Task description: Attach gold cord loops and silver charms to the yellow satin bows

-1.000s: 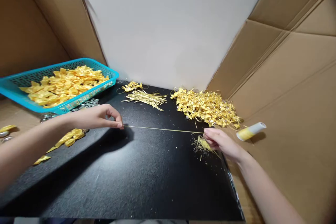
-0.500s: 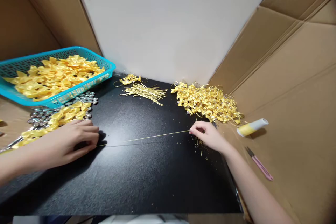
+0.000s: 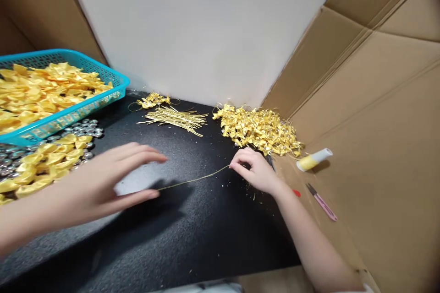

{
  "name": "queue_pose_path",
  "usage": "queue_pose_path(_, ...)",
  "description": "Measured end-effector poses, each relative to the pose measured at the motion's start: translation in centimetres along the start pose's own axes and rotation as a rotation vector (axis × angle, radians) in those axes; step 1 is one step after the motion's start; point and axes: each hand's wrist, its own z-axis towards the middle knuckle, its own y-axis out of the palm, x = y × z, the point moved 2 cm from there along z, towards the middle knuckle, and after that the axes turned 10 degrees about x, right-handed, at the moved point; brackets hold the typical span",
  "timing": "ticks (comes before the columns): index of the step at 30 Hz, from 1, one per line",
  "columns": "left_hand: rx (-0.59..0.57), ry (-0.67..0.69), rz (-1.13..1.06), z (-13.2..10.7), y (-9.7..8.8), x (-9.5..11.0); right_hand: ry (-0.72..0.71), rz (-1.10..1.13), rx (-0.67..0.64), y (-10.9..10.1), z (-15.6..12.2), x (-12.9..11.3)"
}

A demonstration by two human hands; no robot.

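A thin gold cord (image 3: 192,179) lies across the black mat (image 3: 192,233). My right hand (image 3: 252,170) pinches its right end, just in front of a heap of finished gold bows (image 3: 257,128). My left hand (image 3: 113,178) hovers over the mat with fingers stretched out and apart, its thumb tip close to the cord's left end; it holds nothing. Loose yellow ribbon bows (image 3: 44,160) lie on small silver pieces (image 3: 80,126) just left of that hand.
A teal basket (image 3: 74,112) of yellow ribbon pieces stands at the back left. A bundle of cut gold cords (image 3: 173,118) lies at the back. On the cardboard to the right are a thread spool (image 3: 314,159) and pink snips (image 3: 321,201). Cardboard walls enclose both sides.
My left hand has let go of the cord's left end and opened, lifting off the mat. My right hand has drawn its end leftward, so the cord now lies slack and curved.
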Motion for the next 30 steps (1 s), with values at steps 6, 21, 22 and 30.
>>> queue_pose_path(6,-0.267,-0.157,-0.736,6.0,10.4,5.6,-0.114,-0.116,0.116,0.7,-0.2,-1.5)
queue_pose_path(21,-0.292,-0.306,-0.967,4.5,12.9,3.4,-0.012,-0.032,0.508,0.5,-2.5,1.4)
queue_pose_path(22,-0.292,-0.311,-0.970,4.4,13.0,3.3,0.010,-0.017,0.572,0.2,-2.5,1.5)
queue_pose_path(30,-0.306,-0.303,-1.021,4.1,13.4,2.9,0.076,0.093,0.208,3.9,-2.1,0.3)
